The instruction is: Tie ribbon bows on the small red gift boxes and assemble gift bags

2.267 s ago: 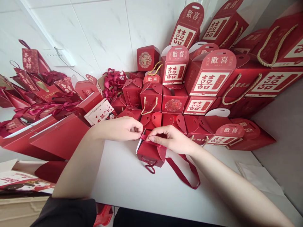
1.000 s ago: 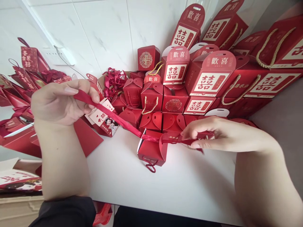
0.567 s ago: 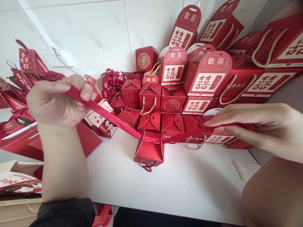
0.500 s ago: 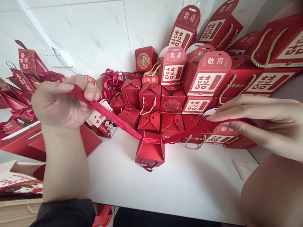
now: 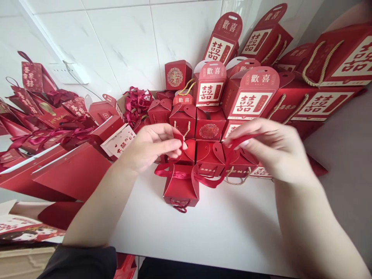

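A small red gift box [image 5: 180,190] stands upright on the white table, with a twisted dark red cord at its front. A red ribbon [image 5: 209,181] runs through the top of the box and comes out on both sides in slack curves. My left hand [image 5: 154,145] pinches one ribbon end above the box's left side. At the upper right of the box, my right hand [image 5: 267,143] holds the other end between thumb and fingers. Neither hand touches the box itself.
Stacked red boxes [image 5: 247,97], some with gold cord handles, line the back against the tiled wall. A heap of red ribbons [image 5: 138,101] lies behind my left hand. Red bags and flat cards [image 5: 75,162] crowd the left. White table surface [image 5: 232,224] shows in front.
Both hands have come inward toward the box, the left one moving right and down. The ribbon, stretched taut before, now hangs slack on both sides.
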`<state>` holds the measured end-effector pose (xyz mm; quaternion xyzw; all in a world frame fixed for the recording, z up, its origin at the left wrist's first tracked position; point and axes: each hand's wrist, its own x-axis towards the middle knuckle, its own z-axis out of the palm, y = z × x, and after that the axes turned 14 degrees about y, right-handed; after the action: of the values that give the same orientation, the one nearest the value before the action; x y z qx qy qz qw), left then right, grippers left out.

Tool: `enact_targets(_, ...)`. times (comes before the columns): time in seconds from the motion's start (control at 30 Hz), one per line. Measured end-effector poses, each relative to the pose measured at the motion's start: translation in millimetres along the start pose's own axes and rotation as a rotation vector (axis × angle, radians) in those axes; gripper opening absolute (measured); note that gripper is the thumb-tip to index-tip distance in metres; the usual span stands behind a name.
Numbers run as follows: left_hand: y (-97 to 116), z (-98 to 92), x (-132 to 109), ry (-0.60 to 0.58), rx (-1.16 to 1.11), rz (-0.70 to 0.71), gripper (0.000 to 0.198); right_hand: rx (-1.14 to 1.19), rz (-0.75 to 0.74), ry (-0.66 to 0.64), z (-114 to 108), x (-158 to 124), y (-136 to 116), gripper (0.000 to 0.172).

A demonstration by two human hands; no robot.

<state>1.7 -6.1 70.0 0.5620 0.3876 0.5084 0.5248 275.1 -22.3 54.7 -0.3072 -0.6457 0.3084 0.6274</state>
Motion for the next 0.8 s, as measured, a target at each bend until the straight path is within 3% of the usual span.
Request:
enact_targets(0.13, -19, 16.9, 0, -0.028, 0.002, -0.049, 0.015, 0.151, 0.225, -0.215, 30, -7, 13, 0.009)
enact_targets(0.3, -31, 24.8, -1, -0.082, -0.103, -0.136, 0.019, 0.37, 0.427, -0.337, 46, -16, 31, 0.013)
enact_targets(0.67, -30, 26.6, -2, -0.152, -0.025, -0.023, 0.021, 0.357, 0.447, -0.4, 48, -17, 30, 0.019)
enact_targets(0.8, -29, 28.2, -3, -0.113, 0.059, 0.03, 0.033, 0.423, 0.453, -0.385, 50, -17, 30, 0.019)
